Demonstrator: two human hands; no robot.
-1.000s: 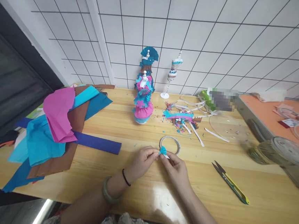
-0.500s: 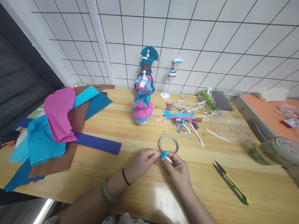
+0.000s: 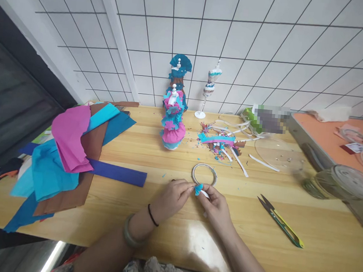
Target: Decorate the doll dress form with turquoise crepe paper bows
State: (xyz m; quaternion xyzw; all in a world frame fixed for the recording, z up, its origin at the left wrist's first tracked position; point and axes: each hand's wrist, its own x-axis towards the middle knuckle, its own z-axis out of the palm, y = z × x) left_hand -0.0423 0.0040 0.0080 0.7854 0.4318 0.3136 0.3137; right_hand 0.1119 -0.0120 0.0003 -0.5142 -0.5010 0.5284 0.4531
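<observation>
Between my hands is a small gathered piece of turquoise crepe paper (image 3: 198, 189), with a white strip (image 3: 204, 194) running from it under my right fingers. My left hand (image 3: 179, 195) pinches the paper's left side between thumb and fingers. My right hand (image 3: 215, 203) is closed on its right side and on the strip. Just beyond my fingertips a roll of tape (image 3: 194, 173) lies flat on the wooden table (image 3: 172, 245). Off to the right lie thread snips (image 3: 280, 221) with a green and yellow handle.
Crepe paper sheets (image 3: 70, 139) are piled at the left. Small dress forms stand at the back: a pink and turquoise one (image 3: 173, 135), a dark teal one (image 3: 181, 70) and a white one (image 3: 209, 89). Paper scraps (image 3: 220, 145) lie beyond the tape; a jar (image 3: 339, 183) is at right.
My left fingers have shifted slightly on the turquoise paper, which is still held between both hands. My right hand stays nearly in place.
</observation>
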